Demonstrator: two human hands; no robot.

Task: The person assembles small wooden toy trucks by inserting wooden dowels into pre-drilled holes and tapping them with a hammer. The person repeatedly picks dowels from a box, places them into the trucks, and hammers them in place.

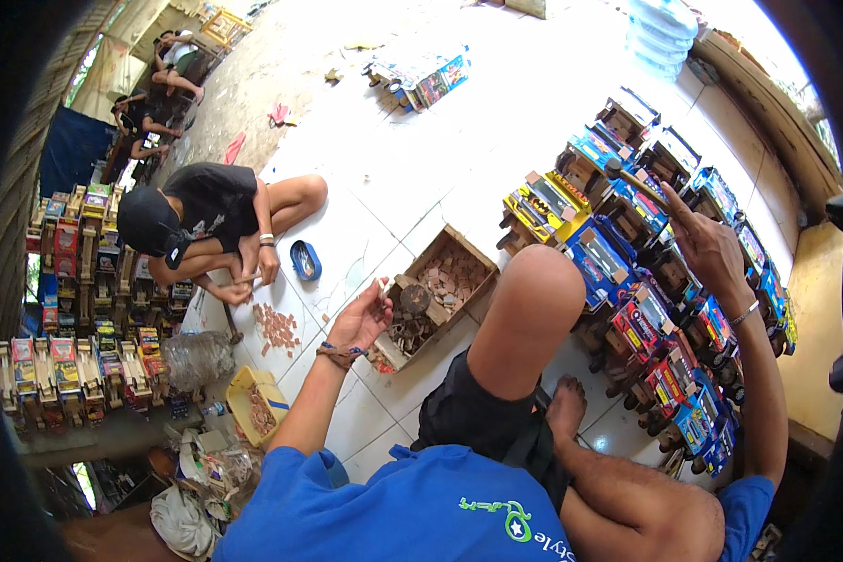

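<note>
My right hand (pixel 712 251) is raised at the right, over rows of toy trucks. It grips a hammer (pixel 644 190) by its wooden handle, the dark head pointing to the upper left and the index finger stretched along it. Near the middle, my left hand (pixel 362 318) is palm up with its fingers curled. A small pale thing shows at its fingertips, too small to name. Just right of that hand stands a wooden box (pixel 395 360) with many small brown pieces and a dark round block (pixel 416 299) in it. The nearest toy trucks (pixel 598 259) are yellow and blue.
A co-worker (pixel 217 211) sits at the left by scattered brown pieces (pixel 276 330), a blue container (pixel 304 260) and a yellow tub (pixel 241 398). More toy trucks (pixel 63 365) are stacked at the far left. One truck (pixel 431 84) stands farther off. My raised knee (pixel 534 300) borders the box.
</note>
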